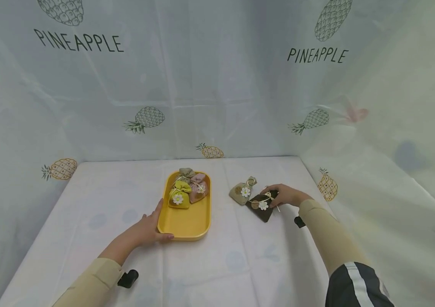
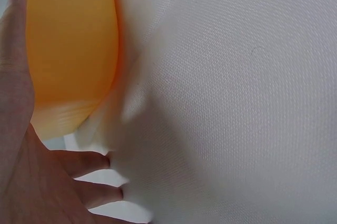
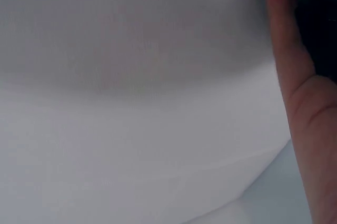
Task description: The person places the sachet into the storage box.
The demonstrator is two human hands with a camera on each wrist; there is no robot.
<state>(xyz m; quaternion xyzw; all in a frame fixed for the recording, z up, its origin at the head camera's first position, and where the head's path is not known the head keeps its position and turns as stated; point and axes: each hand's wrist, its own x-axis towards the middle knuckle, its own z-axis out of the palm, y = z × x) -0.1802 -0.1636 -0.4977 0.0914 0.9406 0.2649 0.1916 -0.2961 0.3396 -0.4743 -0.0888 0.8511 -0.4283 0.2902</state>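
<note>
In the head view my left hand (image 1: 145,229) rests against the left near corner of a yellow tray (image 1: 189,222), thumb at the near edge. The left wrist view shows its fingers (image 2: 87,163) spread and fairly straight beside the tray wall (image 2: 73,40). My right hand (image 1: 288,195) grips the top of a dark brown drawstring pouch (image 1: 258,210) with a white flower. That pouch shows only as a dark shape (image 3: 324,34) beside the thumb in the right wrist view. A grey-green pouch (image 1: 236,195) lies on its left.
Inside the tray's far half lie a yellow-green pouch (image 1: 180,200), a pink pouch (image 1: 197,196) and a grey-green pouch (image 1: 185,173). White cloth (image 1: 217,273) covers the table. A pineapple-print curtain (image 1: 217,76) hangs behind and at both sides.
</note>
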